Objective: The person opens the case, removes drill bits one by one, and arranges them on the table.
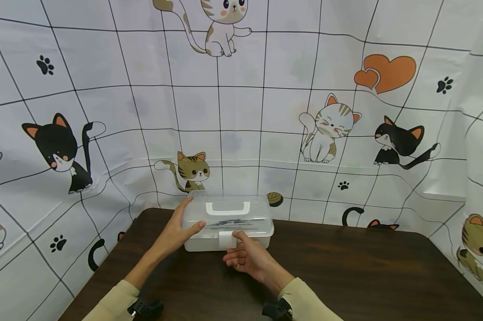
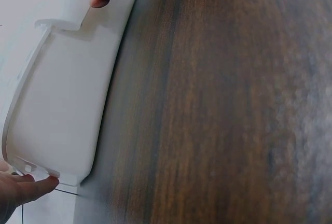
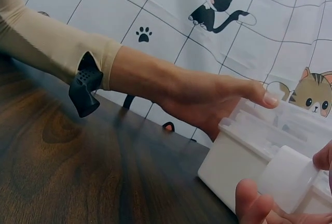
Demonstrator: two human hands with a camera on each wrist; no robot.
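Beige sleeves (image 1: 112,303), clear-lidded white box (image 1: 228,218)

Head view: illumination bright and diffuse, light source outside the frame. Patterned backdrop (image 1: 241,107) near white, evenly lit; tabletop (image 1: 366,267) dark, faint brownish sheen toward the right. Items (image 1: 235,222) beneath the translucent lid (image 1: 261,209) read indistinctly. Left wrist view: pale glare along the tabletop's right side, wood grain there blurred; narrow dark shadow where the box (image 2: 62,99) meets the tabletop; upper left corner close to washed out. Right wrist view: slightly soft; latch (image 3: 288,177) bright, little surface detail. Exact light direction: indeterminable.
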